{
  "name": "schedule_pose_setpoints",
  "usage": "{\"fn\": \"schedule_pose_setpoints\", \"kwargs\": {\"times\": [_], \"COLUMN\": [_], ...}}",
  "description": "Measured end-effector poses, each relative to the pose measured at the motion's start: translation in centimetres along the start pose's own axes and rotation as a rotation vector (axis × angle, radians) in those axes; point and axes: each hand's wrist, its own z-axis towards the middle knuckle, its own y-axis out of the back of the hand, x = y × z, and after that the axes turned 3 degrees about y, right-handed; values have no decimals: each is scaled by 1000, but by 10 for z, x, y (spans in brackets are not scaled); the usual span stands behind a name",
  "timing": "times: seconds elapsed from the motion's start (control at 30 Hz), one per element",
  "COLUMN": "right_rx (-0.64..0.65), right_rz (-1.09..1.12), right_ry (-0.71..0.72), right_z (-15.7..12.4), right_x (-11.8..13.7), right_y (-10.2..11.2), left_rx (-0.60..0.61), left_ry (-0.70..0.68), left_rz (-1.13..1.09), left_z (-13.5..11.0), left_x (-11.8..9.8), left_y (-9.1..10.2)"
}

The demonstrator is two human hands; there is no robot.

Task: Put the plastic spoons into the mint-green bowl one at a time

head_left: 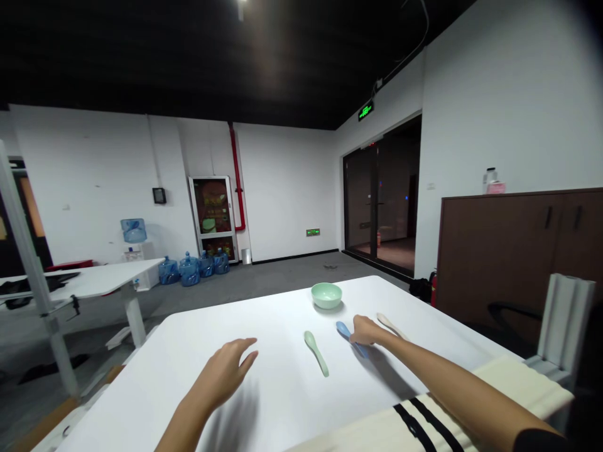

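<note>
My right hand (369, 331) is closed over the handle of a blue spoon (343, 328), with the spoon's bowl end and handle tip showing on either side. Its fingertips are partly hidden. To the left of it a light green spoon (316, 353) lies on the white table (277, 395). A cream spoon (387, 324) lies just right of the hand, partly behind my forearm. Beyond the spoons stands a mint green bowl (326, 295). Above the table's left part, my left hand (228, 369) is open, thumb and fingers apart, holding nothing.
A cream cloth with black stripes (391, 427) lies along the table's near right edge, under my right forearm. A metal profile post (563, 326) rises at the right, in front of a brown cabinet (494, 251). Another white table (103, 276) stands to the left.
</note>
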Motion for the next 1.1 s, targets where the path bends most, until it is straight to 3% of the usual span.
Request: {"fn": "schedule_pose_setpoints", "kwargs": {"times": [0.33, 0.87, 0.97, 1.1], "right_rx": [-61, -37, -97, -225], "right_rz": [-88, -117, -122, -138], "right_ry": [-7, 1, 8, 53], "right_z": [0, -5, -7, -7], "right_x": [-5, -5, -2, 3], "right_y": [-6, -5, 2, 28], "left_rx": [11, 18, 18, 18], "left_ry": [7, 17, 16, 21], "left_rz": [-8, 8, 9, 11], "left_z": [0, 0, 0, -1], "left_x": [-1, -3, -4, -3], "left_y": [0, 2, 3, 3]}}
